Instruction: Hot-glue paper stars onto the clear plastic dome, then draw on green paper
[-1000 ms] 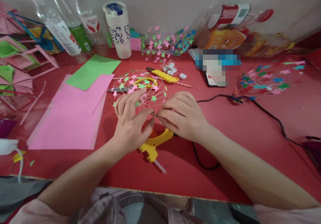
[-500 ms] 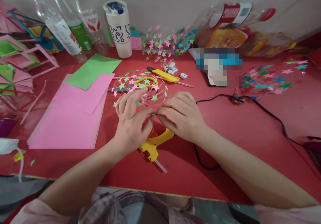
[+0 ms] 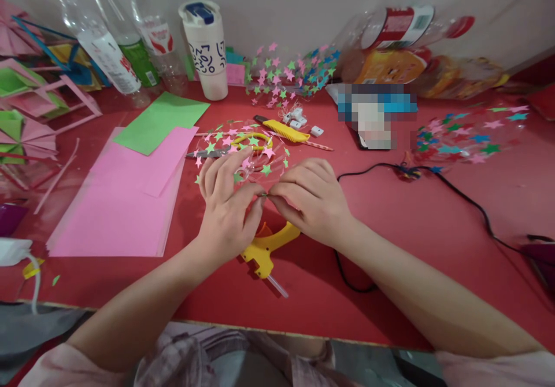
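Note:
Between my fingertips is a tiny green piece (image 3: 265,194), mostly hidden, its shape too small to make out. My left hand (image 3: 225,202) pinches it from the left with thumb and forefinger, the other fingers curled loosely above. From the right, my right hand (image 3: 310,199) pinches the same piece, its fingers pressed together. Just beyond the hands lies a clear plastic piece dotted with pink and green paper stars (image 3: 266,169). Scissors with yellow handles (image 3: 251,142) show beneath or behind it. Below my hands a yellow glue gun (image 3: 262,254) rests on the table, a clear glue stick (image 3: 277,286) protruding.
Pink sheets (image 3: 117,213) and a green sheet (image 3: 162,122) lie left. A yellow cutter (image 3: 286,131) sits behind the stars. A white tumbler (image 3: 206,51) and bottles (image 3: 108,60) stand at the wall. A black cord (image 3: 468,193) crosses the right side.
My left thumb and forefinger have closed on the green piece, which the right fingers held at first. Both hands have come slightly closer together; the objects on the table have stayed put.

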### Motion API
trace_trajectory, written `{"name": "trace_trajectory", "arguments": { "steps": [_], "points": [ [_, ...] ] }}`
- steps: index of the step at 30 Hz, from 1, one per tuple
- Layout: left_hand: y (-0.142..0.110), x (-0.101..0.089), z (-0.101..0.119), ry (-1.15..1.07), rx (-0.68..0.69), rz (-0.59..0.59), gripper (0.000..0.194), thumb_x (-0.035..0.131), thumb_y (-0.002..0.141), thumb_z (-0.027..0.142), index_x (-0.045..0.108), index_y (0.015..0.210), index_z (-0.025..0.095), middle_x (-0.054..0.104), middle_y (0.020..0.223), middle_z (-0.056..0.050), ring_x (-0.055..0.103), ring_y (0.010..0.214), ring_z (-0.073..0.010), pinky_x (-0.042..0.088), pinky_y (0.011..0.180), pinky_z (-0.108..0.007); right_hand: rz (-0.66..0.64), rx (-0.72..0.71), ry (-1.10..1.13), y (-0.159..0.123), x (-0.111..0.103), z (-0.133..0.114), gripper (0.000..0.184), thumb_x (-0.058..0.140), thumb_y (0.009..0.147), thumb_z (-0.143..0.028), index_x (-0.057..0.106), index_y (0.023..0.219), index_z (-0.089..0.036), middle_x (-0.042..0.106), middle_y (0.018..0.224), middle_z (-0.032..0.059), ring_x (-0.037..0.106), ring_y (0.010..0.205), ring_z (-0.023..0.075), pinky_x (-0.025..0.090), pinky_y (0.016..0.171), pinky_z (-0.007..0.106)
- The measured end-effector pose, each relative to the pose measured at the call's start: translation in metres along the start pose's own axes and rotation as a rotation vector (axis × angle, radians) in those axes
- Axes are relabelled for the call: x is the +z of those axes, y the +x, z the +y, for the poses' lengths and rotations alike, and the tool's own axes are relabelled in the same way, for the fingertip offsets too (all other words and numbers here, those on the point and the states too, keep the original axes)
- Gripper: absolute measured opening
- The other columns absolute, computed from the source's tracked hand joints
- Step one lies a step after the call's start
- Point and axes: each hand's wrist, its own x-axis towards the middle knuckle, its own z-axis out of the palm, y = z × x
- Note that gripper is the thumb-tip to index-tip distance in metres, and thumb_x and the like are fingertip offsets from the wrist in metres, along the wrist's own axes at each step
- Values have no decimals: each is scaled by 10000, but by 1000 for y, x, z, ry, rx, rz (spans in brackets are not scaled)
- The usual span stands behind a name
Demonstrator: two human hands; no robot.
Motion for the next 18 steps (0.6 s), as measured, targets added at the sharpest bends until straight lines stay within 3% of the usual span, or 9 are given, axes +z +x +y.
{"name": "trace_trajectory", "arguments": {
  "steps": [11, 18],
  "points": [
    [-1, 2, 0, 41, -4, 36, 95, 533, 871, 188, 600, 858, 254, 519, 1352, -87, 438, 1284, -292, 246, 1123, -594, -2, 31, -4, 1, 2, -2, 65, 539, 893, -173, 566, 867, -226, 606, 788, -10, 494, 745, 146, 359, 731, 312],
    [-1, 4, 0, 42, -22, 39, 72, 552, 877, 197, 569, 843, 259, 521, 1337, -82, 432, 1280, -288, 293, 1103, -598, -9, 39, -3, 0, 1, -3, 67, 545, 892, -171, 585, 894, -225, 620, 807, 1, 500, 765, 155, 374, 751, 319]
  ]
}}
